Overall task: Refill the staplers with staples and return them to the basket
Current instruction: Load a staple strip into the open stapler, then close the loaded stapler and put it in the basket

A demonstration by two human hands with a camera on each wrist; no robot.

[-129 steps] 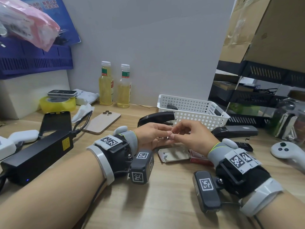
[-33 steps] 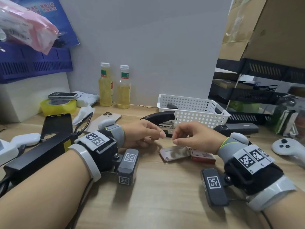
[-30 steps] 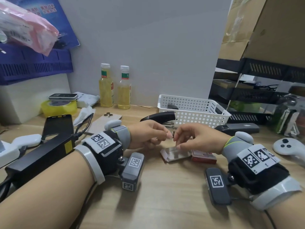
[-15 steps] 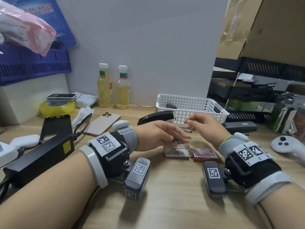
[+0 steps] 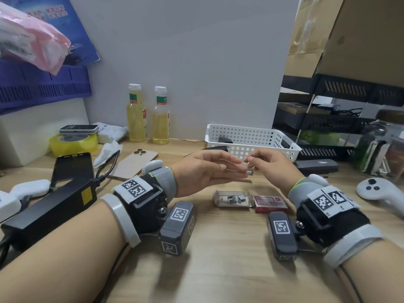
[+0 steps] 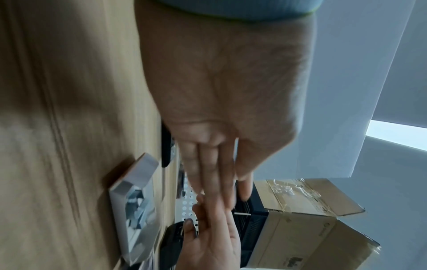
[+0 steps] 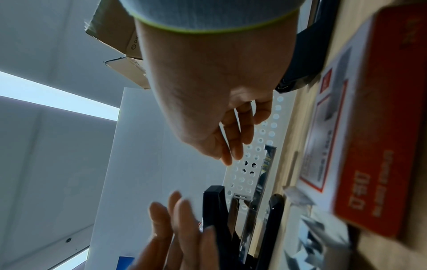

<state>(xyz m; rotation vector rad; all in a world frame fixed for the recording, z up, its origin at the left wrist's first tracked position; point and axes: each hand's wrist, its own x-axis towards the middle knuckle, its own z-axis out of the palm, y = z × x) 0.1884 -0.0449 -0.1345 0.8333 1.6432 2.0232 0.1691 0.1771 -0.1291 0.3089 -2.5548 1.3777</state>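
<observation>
An open black stapler [image 5: 216, 148] lies in front of the white basket [image 5: 251, 136], mostly hidden by both hands. The right wrist view shows its raised top arm [image 7: 216, 210] and metal magazine [image 7: 248, 206]. My left hand [image 5: 236, 168] is stretched flat over it with straight fingers. My right hand [image 5: 249, 160] hovers at the magazine's front end [image 5: 250, 172], its fingers loosely curled, and no staples show between them. An open tray of staples [image 5: 232, 199] and a red staple box [image 5: 270, 203] lie nearer me. Another stapler [image 5: 225, 139] is in the basket, and a third [image 5: 314, 166] lies to its right.
Two yellow bottles [image 5: 136, 114] stand against the back wall. A phone [image 5: 135, 164], a black power adapter [image 5: 50, 213] and yellow tape [image 5: 73, 143] lie at the left. A white controller [image 5: 376, 191] and black shelf racks [image 5: 328, 121] are at the right.
My right hand has gone from near the staple tray up to the stapler's front end. My left hand has uncurled from a pinch into a flat hand over the stapler.
</observation>
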